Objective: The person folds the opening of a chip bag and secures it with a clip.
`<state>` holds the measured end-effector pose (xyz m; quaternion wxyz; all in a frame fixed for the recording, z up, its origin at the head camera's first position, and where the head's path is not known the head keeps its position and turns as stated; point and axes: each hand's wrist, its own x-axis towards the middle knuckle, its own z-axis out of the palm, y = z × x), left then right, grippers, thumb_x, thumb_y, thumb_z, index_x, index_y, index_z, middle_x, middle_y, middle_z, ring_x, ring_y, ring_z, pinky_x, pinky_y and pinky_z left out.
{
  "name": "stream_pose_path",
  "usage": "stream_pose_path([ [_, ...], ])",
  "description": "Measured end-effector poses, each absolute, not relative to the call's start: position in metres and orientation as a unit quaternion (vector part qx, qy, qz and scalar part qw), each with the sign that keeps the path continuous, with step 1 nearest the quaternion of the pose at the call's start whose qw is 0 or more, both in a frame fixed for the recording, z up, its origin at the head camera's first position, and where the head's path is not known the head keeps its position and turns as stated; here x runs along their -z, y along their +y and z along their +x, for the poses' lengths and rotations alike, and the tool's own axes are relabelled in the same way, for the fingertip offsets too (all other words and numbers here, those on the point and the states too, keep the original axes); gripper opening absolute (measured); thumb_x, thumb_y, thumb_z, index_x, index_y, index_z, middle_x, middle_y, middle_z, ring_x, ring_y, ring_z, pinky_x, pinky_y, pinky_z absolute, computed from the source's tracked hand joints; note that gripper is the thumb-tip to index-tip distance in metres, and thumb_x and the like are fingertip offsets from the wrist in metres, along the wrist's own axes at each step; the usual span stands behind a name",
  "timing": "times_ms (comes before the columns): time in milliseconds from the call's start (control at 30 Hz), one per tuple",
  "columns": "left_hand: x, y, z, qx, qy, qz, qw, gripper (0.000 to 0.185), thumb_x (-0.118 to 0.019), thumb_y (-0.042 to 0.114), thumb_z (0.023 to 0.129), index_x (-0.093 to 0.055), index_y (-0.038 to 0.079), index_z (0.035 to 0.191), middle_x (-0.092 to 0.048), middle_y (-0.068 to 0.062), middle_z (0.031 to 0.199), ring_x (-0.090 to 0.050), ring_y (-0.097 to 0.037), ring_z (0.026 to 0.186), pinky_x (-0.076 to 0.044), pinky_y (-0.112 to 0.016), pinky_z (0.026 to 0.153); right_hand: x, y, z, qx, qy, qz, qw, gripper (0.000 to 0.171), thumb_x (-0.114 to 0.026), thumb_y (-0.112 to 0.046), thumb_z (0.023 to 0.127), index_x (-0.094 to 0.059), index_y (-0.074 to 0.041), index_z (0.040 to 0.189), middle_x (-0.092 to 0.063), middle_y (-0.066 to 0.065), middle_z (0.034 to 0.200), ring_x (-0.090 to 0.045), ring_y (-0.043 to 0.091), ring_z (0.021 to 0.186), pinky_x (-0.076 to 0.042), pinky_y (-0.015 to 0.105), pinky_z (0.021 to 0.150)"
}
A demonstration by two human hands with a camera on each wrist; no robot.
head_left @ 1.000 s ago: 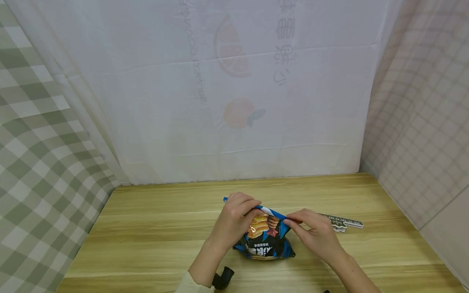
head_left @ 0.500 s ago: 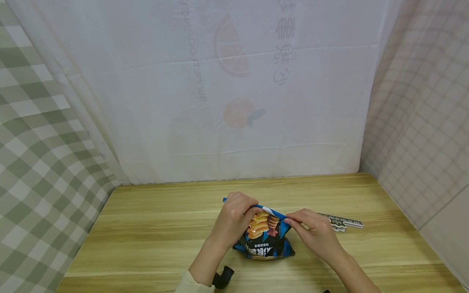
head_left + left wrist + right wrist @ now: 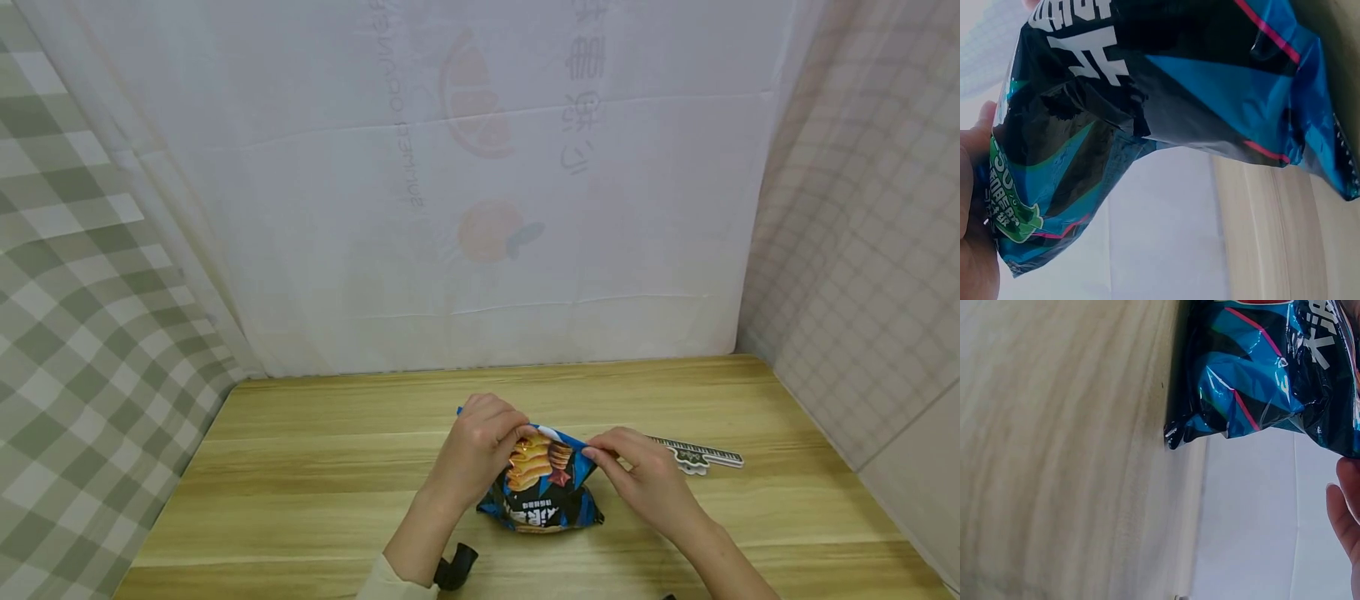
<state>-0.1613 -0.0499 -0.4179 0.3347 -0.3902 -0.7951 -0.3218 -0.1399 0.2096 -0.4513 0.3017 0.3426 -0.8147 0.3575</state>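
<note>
A black and blue snack bag (image 3: pixel 531 492), with yellow chips printed on its front, stands on the wooden table between both hands. My left hand (image 3: pixel 480 442) grips its top edge on the left, with the thumb on the printed front. At the top right corner, my right hand (image 3: pixel 641 471) pinches the blue edge between thumb and fingers. The top seam looks closed where it shows; the hands cover parts of it. In the left wrist view the bag (image 3: pixel 1166 81) fills the upper part. The right wrist view shows the bag's lower corner (image 3: pixel 1235 387) against the table.
To the right, behind the right hand, lies a flat black-and-white strip with ruler-like marks (image 3: pixel 716 456). A black curved piece (image 3: pixel 456 568) is beside the left wrist. A white cloth (image 3: pixel 360 250) hangs behind the wooden table (image 3: pixel 315 467), with checked cloths at both sides.
Both hands keep their hold on the bag's top edge and stay nearly in place. The top edge between them has shifted very slightly.
</note>
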Motion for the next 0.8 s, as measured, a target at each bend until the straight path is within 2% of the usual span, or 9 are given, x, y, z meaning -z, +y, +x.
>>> stream_pose_path([
  [133,0.4182,-0.0494,-0.1609,0.321,-0.805,-0.387,0.316,0.006,-0.081,0.006,0.092,-0.076,0.009,0.089,-0.073,0.003,0.085,-0.065,-0.013,0.083,-0.053,-0.028,0.085,0.4519,0.2089,-0.1396,-0.351,-0.817,0.343,0.303,0.019,-0.065,-0.026,0.104,-0.075,-0.013,0.095,-0.072,-0.006,0.091,-0.065,0.007,0.077,-0.051,0.016,0.069],
  [233,0.4184,-0.0486,-0.1606,0.323,-0.81,-0.383,0.305,0.006,-0.079,0.003,0.093,-0.076,0.007,0.091,-0.073,0.002,0.086,-0.066,-0.014,0.084,-0.053,-0.029,0.086,0.4519,0.2088,-0.1387,-0.351,-0.822,0.339,0.293,0.005,-0.075,-0.009,0.097,-0.073,-0.014,0.095,-0.07,-0.007,0.091,-0.062,0.006,0.077,-0.05,0.016,0.069],
  [333,0.4181,-0.0481,-0.1602,0.321,-0.814,-0.377,0.303,0.006,-0.079,0.001,0.092,-0.076,0.007,0.091,-0.073,0.001,0.087,-0.066,-0.014,0.085,-0.053,-0.029,0.086,0.4512,0.2084,-0.137,-0.352,-0.832,0.327,0.278,0.028,-0.081,0.008,0.084,-0.072,-0.015,0.094,-0.068,-0.01,0.091,-0.058,0.003,0.076,-0.047,0.016,0.068],
  [400,0.4176,-0.0477,-0.1601,0.318,-0.816,-0.373,0.306,0.008,-0.079,-0.001,0.092,-0.076,0.007,0.091,-0.073,0.001,0.086,-0.066,-0.014,0.085,-0.053,-0.029,0.087,0.4507,0.208,-0.1363,-0.352,-0.839,0.316,0.269,0.033,-0.082,0.012,0.08,-0.071,-0.016,0.093,-0.067,-0.012,0.09,-0.056,0.002,0.075,-0.045,0.016,0.067],
  [500,0.4167,-0.0475,-0.1598,0.316,-0.818,-0.368,0.31,0.01,-0.079,-0.003,0.09,-0.076,0.007,0.091,-0.073,0.001,0.086,-0.066,-0.015,0.084,-0.054,-0.03,0.086,0.4498,0.2078,-0.1354,-0.356,-0.846,0.304,0.254,0.026,-0.081,0.006,0.085,-0.071,-0.017,0.093,-0.066,-0.014,0.09,-0.054,0.0,0.075,-0.044,0.015,0.067],
  [667,0.4158,-0.0473,-0.1595,0.318,-0.82,-0.361,0.31,0.012,-0.079,-0.004,0.09,-0.075,0.007,0.09,-0.072,0.001,0.085,-0.066,-0.015,0.084,-0.054,-0.031,0.085,0.4481,0.2089,-0.1349,-0.356,-0.848,0.305,0.246,0.005,-0.074,-0.014,0.098,-0.073,-0.017,0.094,-0.068,-0.013,0.092,-0.058,0.001,0.076,-0.046,0.015,0.067],
  [800,0.4167,-0.0463,-0.1596,0.33,-0.818,-0.363,0.301,0.011,-0.078,-0.004,0.091,-0.076,0.007,0.09,-0.072,0.001,0.085,-0.065,-0.014,0.084,-0.053,-0.03,0.084,0.4459,0.2112,-0.1337,-0.353,-0.848,0.307,0.251,0.013,-0.07,-0.025,0.102,-0.076,-0.016,0.095,-0.069,-0.013,0.091,-0.062,0.002,0.078,-0.047,0.013,0.068],
])
